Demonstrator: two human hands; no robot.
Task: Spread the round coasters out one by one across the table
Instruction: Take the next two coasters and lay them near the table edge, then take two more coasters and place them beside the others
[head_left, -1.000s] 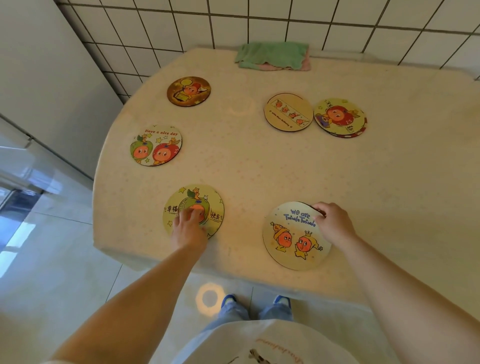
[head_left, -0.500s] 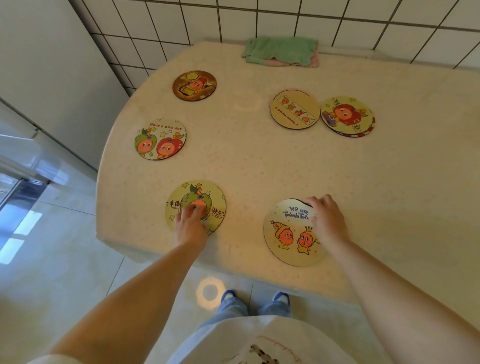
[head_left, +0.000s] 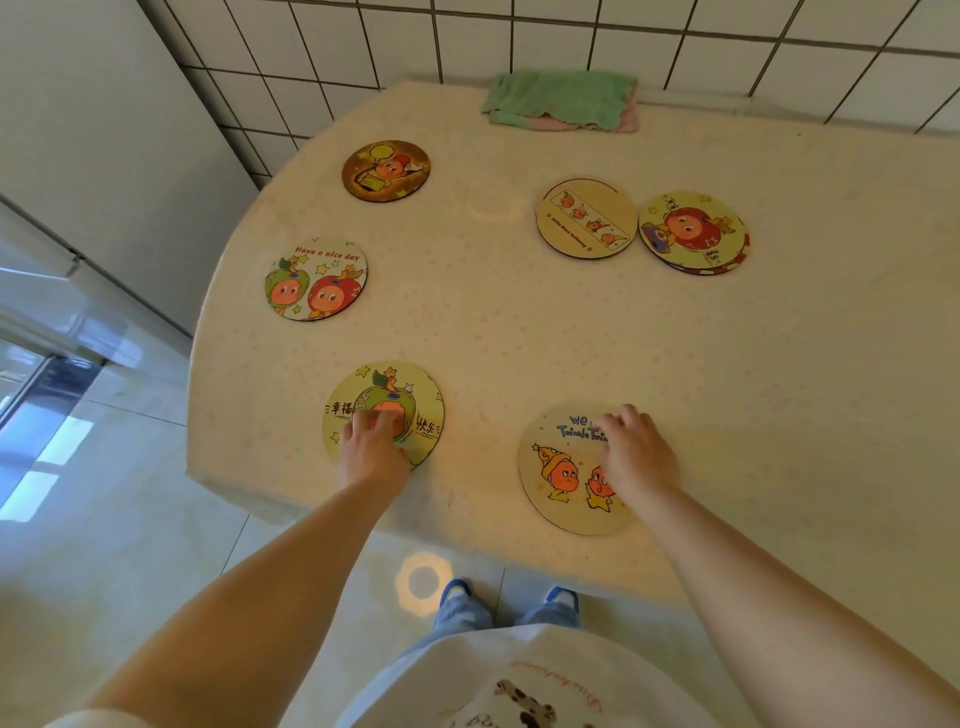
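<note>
Six round cartoon coasters lie on the cream table (head_left: 519, 332). My left hand (head_left: 371, 449) presses curled fingertips on the green-apple coaster (head_left: 395, 387) near the front left edge. My right hand (head_left: 636, 454) lies over the upper right part of the "We are Twinkle" coaster (head_left: 558, 483) at the front, fingers at its far rim. Farther off lie a "Have a nice day" coaster (head_left: 316, 279), a dark brown coaster (head_left: 385, 170), a strip-picture coaster (head_left: 587, 218), and beside it a small stack topped by a red-character coaster (head_left: 693, 231).
A folded green and pink cloth (head_left: 561, 104) lies at the table's back edge against the tiled wall (head_left: 571, 41). The table's rounded front edge is close to both hands. A pale cabinet (head_left: 93, 130) stands at the left. My feet (head_left: 509, 597) show below.
My right hand has slid from the coaster's far right rim to lie over its upper part, covering more of the lettering. My left hand stays on the green-apple coaster.
</note>
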